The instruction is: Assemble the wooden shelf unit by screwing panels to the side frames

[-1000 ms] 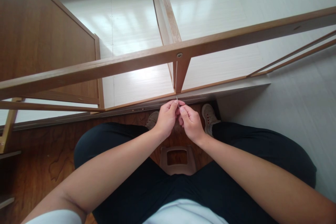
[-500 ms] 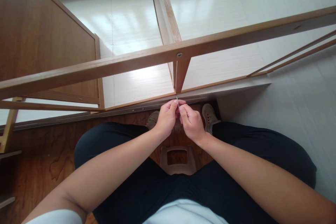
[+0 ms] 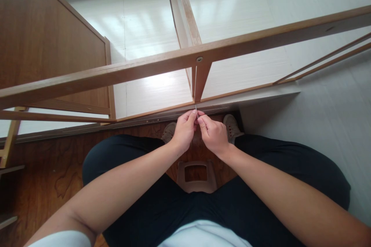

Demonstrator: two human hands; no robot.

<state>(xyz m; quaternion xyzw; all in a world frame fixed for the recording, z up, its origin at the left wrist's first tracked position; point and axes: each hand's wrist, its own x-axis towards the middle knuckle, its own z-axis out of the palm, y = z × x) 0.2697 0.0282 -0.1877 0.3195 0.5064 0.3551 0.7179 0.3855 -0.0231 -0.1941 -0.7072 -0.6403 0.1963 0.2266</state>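
Note:
My left hand (image 3: 185, 129) and my right hand (image 3: 213, 133) meet just below the lower rail of a wooden frame. Both are closed in a pinch on a thin metal rod (image 3: 196, 107), perhaps a hex key. Its far end points at the rail where the upright post (image 3: 201, 83) joins it; whether it sits in a hole I cannot make out. Fingers hide its near end. Above, a round bolt head (image 3: 199, 59) shows in the upper rail (image 3: 139, 67), in line with the post.
A brown wooden panel (image 3: 58, 42) stands at the left behind the rails. Between my legs, over the wood floor (image 3: 52, 166), is a small plastic stool (image 3: 197, 189). A pale panel or wall (image 3: 327, 100) rises on the right. My shoes (image 3: 232, 126) are close to the frame.
Almost nothing differs. My right hand has turned slightly at the wrist and shifted a little to the right; both hands still pinch the rod.

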